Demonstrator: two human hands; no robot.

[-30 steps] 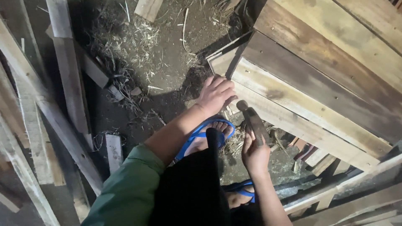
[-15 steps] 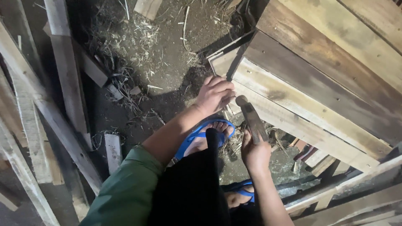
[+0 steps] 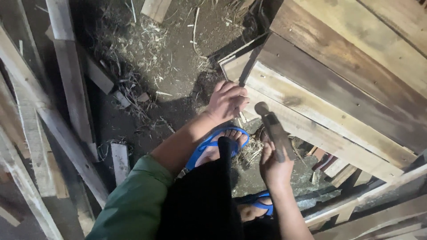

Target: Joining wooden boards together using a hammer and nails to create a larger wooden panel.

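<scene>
My left hand point(image 3: 227, 101) rests with curled fingers on the near corner of a wooden pallet point(image 3: 338, 80), gripping the edge of its lowest board. My right hand point(image 3: 275, 165) holds a hammer point(image 3: 272, 129) by the handle, its dark head raised just below the pallet's edge. My foot in a blue sandal point(image 3: 217, 145) stands on the dirt between both hands. A second blue sandal point(image 3: 260, 205) shows lower down, partly hidden by my dark trousers.
Loose wooden planks point(image 3: 66, 80) lean and lie at the left. Dirt ground point(image 3: 173, 66) strewn with straw and wood scraps fills the middle. More boards and offcuts point(image 3: 364, 209) lie under the pallet at the lower right.
The view has shifted slightly; the hammer head has risen a little toward the pallet's edge. My left hand stays on the board's corner.
</scene>
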